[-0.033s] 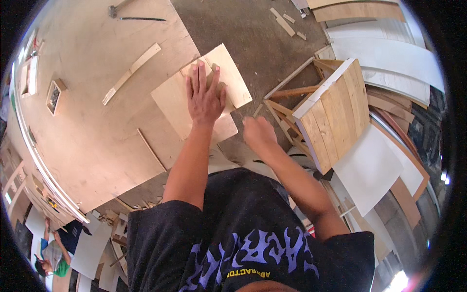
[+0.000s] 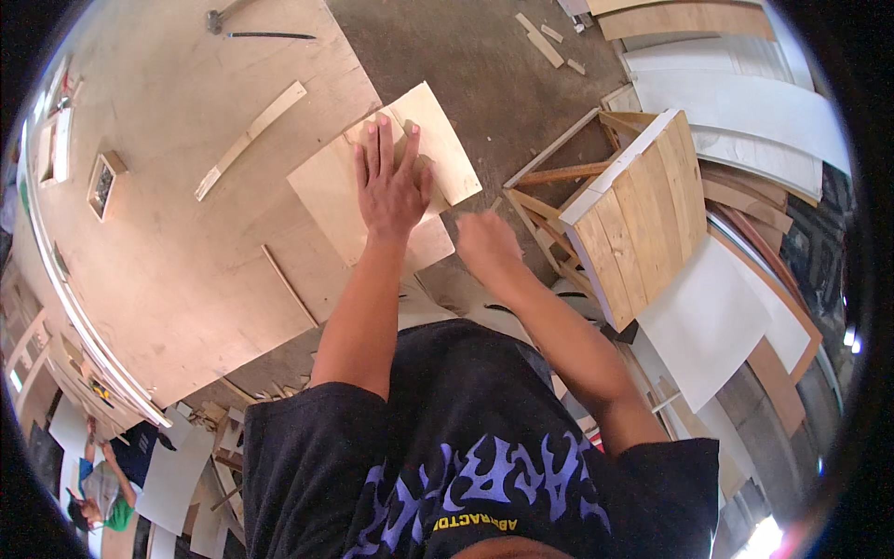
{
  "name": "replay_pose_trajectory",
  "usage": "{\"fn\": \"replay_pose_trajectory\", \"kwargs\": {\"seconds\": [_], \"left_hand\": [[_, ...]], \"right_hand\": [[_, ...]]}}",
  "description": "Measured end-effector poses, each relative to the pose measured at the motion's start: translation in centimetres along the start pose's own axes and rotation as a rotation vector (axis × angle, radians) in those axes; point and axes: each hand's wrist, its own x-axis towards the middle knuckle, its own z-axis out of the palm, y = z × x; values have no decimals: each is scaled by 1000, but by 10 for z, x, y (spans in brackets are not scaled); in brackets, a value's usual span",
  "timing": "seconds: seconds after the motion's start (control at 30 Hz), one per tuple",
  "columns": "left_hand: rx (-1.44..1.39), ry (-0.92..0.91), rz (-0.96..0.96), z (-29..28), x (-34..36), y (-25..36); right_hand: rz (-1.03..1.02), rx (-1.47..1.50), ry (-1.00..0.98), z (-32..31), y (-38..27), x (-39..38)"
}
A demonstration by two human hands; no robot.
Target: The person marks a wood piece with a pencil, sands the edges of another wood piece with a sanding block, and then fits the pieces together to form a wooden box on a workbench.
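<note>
My left hand (image 2: 395, 186) lies flat with its fingers stretched, pressing on light plywood pieces at the edge of the work table (image 2: 205, 289). One is a squarish plywood panel (image 2: 321, 186). Beside it, under my fingertips, is a second plywood piece (image 2: 445, 149) that reaches past the table edge. My right hand (image 2: 489, 244) is closed like a fist, off the near right corner of the panel. Its fingers are slightly blurred, and whatever they may hold is hidden.
On the table lie a wood strip (image 2: 251, 140), a thin stick (image 2: 289, 284), a small wooden box (image 2: 106, 184), a hammer (image 2: 216, 20) and a dark rod (image 2: 272, 35). A slatted wooden stand (image 2: 638, 219) is at right, near leaning sheets (image 2: 712, 321). Another person (image 2: 101, 484) works at far lower left.
My right hand has shifted slightly left and away from me, closer to the panel's corner. My left hand stays flat on the plywood.
</note>
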Motion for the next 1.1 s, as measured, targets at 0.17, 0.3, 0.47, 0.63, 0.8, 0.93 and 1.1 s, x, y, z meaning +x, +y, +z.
{"fn": "replay_pose_trajectory", "kwargs": {"seconds": [0.17, 0.3, 0.47, 0.63, 0.8, 0.93, 1.1], "left_hand": [[7, -31, -32, 0, -2, -2], [-15, -22, -16, 1, -1, -2], [-21, -46, -31, -2, 0, -2], [-11, -21, -2, -1, -1, -1], [-12, -47, 9, -1, -2, -3], [12, -102, -2, 0, -3, -5], [-24, -84, -21, -2, -1, -2]], "right_hand": [[75, -87, -89, -9, -9, -11], [39, -66, -83, -5, -9, 2], [147, -69, -93, -10, -12, -19], [89, -80, -53, 1, -9, 4], [219, -52, -129, -6, -14, -22], [133, -63, -76, -2, -15, 4], [166, -74, -65, 4, -9, -18]]}}
